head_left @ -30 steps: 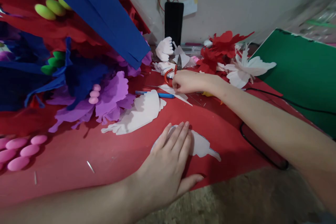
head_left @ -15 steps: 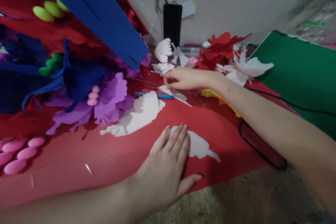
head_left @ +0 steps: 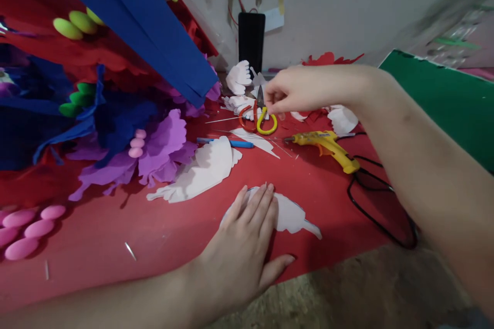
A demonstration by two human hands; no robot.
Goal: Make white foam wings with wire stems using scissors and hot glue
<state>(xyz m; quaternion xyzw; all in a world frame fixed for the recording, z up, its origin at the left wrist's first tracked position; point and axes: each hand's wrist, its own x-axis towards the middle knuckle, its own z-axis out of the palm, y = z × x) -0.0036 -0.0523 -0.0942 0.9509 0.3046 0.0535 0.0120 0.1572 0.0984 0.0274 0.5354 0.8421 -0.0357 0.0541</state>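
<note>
My left hand (head_left: 247, 241) lies flat with its fingers stretched out, pressing a white wing-shaped paper cutout (head_left: 291, 214) with a blue outline onto the red surface. My right hand (head_left: 287, 90) hovers at the back beside the scissors (head_left: 266, 123), which have one red and one yellow loop. Its fingers are curled together; what they hold, if anything, is hidden. A blue pen (head_left: 242, 144) and a thin white paper piece (head_left: 258, 143) lie in front of the scissors. Left of the cutout under my hand rests a larger white wing cutout (head_left: 204, 172).
A yellow glue gun (head_left: 328, 149) with a black cord lies to the right. Blue, red and purple paper shapes (head_left: 158, 149) crowd the left. A phone (head_left: 251, 38) leans on the wall, and a green board (head_left: 436, 103) stands at right. Pink ovals (head_left: 23, 248) lie front left.
My right hand has moved up and to the right, uncovering the scissors and more of the glue gun. My left hand stays on the cutout.
</note>
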